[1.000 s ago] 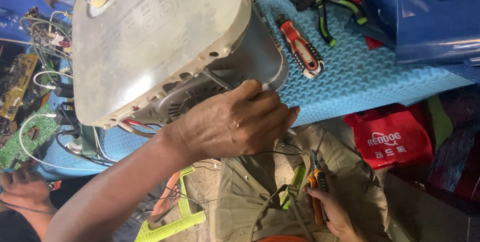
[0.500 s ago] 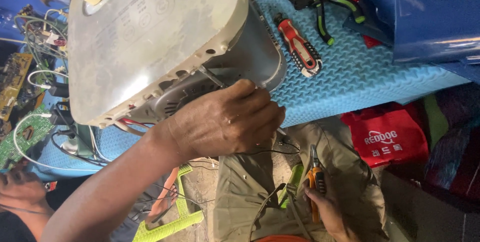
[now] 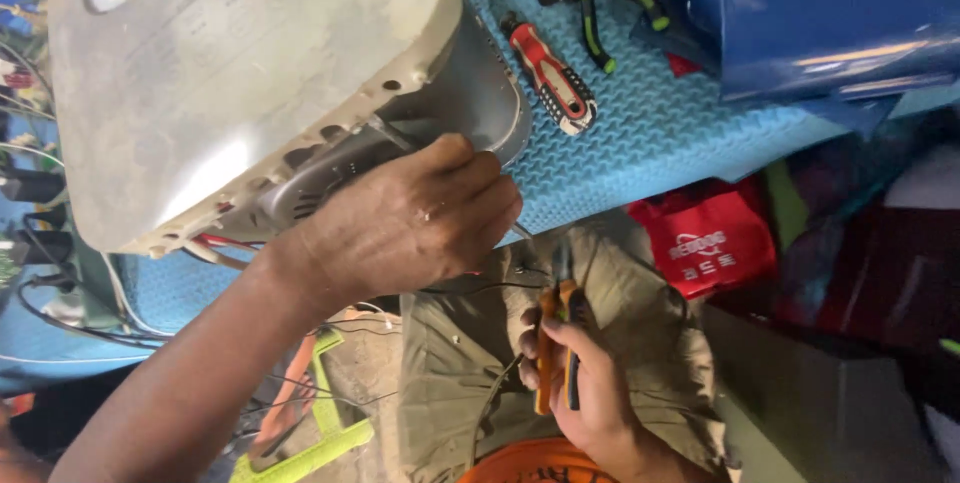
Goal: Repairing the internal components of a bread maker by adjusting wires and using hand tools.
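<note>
Two hands are at work over the person's lap. The right hand (image 3: 585, 383) is closed around the orange handles of a small pair of pliers (image 3: 555, 333), held low above olive trousers (image 3: 460, 363), the dark tips pointing up toward the table edge; thin dark wires (image 3: 470, 288) run just beside them. The left hand (image 3: 410, 223) reaches across with fingers curled against the open underside of a large cream-coloured appliance (image 3: 240, 73) lying tipped on its side; whether those fingers pinch anything cannot be told. Red and white wires (image 3: 215, 243) hang from the housing near the wrist. The appliance rests on a blue textured mat (image 3: 640, 133), where a red-and-black screwdriver (image 3: 550, 78) lies near its metal rim, with green-handled pliers (image 3: 600, 13) beyond. A red bag (image 3: 705, 243) sits below the mat's edge, and a lime-green frame (image 3: 320, 433) lies on the floor.
</note>
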